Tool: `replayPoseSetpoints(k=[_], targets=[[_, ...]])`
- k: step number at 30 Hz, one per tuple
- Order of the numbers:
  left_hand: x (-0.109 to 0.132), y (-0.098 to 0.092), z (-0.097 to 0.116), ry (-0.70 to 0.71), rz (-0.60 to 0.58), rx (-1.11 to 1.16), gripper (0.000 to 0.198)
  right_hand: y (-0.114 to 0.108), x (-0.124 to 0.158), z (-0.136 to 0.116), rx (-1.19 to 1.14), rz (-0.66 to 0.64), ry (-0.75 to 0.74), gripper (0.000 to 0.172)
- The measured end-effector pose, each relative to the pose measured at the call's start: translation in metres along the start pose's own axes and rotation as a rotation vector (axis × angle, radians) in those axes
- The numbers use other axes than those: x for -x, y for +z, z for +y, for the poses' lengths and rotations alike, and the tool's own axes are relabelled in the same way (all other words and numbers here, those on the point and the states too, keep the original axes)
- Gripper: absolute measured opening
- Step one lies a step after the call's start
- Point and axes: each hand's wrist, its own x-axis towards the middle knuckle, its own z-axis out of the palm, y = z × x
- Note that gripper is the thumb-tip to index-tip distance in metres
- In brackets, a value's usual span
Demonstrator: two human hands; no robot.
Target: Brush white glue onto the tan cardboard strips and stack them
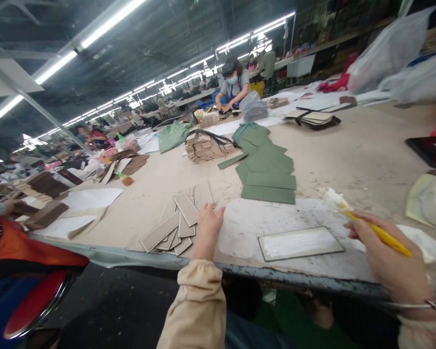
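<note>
My right hand (392, 252) is closed around the yellow handle of a brush (381, 232). White paste covers the brush's tip, which is over the worktable on the right. Below and left of it lies a rectangular panel (301, 244) with a dark edge, its top coated in streaky white. My left hand (210, 225) reaches over the table beside a loose pile of beige, dark-edged panels (167, 228). Its thumb stands apart from the fingers, and I see nothing between them. Green sheets (269, 179) lie fanned in an overlapping stack beyond the hands.
A tied bundle of beige pieces (209, 148) stands behind the green sheets. To the right are a dark phone-like object (428, 149) and a clear plastic bag (434, 198). A co-worker (234, 87) works across the table. A red stool (36, 305) stands at lower left.
</note>
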Motion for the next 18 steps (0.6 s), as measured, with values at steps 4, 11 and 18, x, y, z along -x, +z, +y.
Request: replayPoseSetpoints(k=[4,11,18], targets=[[-0.036,0.005,-0.008,-0.079,-0.081,-0.105,0.046,0.0,0.003,-0.003,-0.059,-0.033,-0.02,0.029],[-0.066,-0.001,-0.025,-0.123,-0.183,-0.096,0.03,-0.001,0.0,0.0,-0.117,-0.071,-0.036,0.03],[-0.07,-0.007,-0.047,-0.223,-0.157,0.158,0.035,-0.002,0.003,0.0,-0.162,-0.099,-0.056,0.029]])
